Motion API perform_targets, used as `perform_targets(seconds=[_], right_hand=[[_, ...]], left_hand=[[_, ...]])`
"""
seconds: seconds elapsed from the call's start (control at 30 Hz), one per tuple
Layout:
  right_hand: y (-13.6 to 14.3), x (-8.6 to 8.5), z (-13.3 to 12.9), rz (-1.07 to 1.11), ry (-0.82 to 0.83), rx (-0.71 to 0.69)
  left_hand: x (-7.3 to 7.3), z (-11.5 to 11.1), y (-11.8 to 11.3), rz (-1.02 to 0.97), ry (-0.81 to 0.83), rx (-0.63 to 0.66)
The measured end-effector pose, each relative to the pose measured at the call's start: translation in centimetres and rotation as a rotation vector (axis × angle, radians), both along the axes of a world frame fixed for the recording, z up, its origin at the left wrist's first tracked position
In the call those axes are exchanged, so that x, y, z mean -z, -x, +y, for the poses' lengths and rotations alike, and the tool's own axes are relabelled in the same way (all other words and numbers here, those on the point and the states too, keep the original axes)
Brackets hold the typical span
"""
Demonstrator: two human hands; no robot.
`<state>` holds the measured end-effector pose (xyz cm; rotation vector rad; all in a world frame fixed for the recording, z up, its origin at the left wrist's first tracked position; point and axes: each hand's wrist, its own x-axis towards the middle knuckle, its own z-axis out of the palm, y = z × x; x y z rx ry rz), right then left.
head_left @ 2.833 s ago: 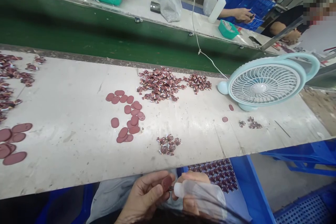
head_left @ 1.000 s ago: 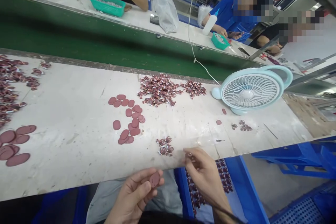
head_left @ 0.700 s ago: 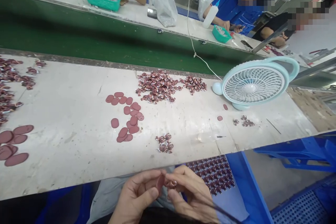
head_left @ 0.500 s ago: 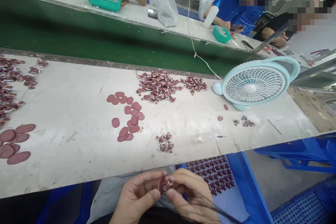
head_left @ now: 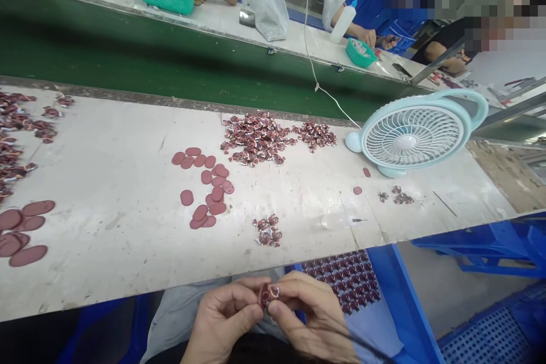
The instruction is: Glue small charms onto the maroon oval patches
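Note:
My left hand [head_left: 224,318] and my right hand [head_left: 305,315] meet below the near edge of the white worktable [head_left: 111,182]. Together they pinch a small dark-red oval pad with a little printed piece [head_left: 268,294] pressed against it. On the table just beyond lie a small cluster of printed pieces [head_left: 268,231], a group of plain red oval pads [head_left: 207,187] and a clear squeeze bottle [head_left: 339,220] on its side. A blue tray [head_left: 386,278] to my right holds rows of finished pieces.
A big heap of printed pieces [head_left: 260,139] lies at the table's far side. A pale-blue desk fan [head_left: 412,136] stands at right, its cord running back over a green conveyor belt [head_left: 128,62]. Larger red ovals [head_left: 23,230] sit at left. Other people work across the belt.
My right hand set the squeeze bottle down on the table, picked a printed piece from the table edge, and brought it to the red pad in my left hand.

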<state>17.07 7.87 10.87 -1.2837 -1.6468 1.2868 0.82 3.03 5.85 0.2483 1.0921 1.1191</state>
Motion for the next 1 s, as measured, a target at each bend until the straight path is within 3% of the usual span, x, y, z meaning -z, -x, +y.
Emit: perform_targets(seconds=[0.3, 0.5, 0.77, 0.87, 1.0], right_hand=[[-0.1, 0.8, -0.2, 0.129, 0.009, 0.045], [-0.1, 1.2, -0.5, 0.196, 0.001, 0.087], [0.2, 2.2, -1.1, 0.485, 0.312, 0.177], [-2.3, 3.4, -2.2, 0.489, 0.342, 0.310], [-8.6, 6.0, -4.9, 0.257, 0.356, 0.648]], left_hand=[[-1.0, 0.0, -0.2, 0.058, -0.015, -0.005], [0.7, -0.2, 0.0, 0.090, -0.101, -0.008], [0.8, -0.9, -0.3, 0.187, -0.185, -0.059], [0.8, -0.1, 2.9, 0.483, -0.323, -0.044], [0.3, 2.9, 9.7, 1.239, -0.517, 0.024]])
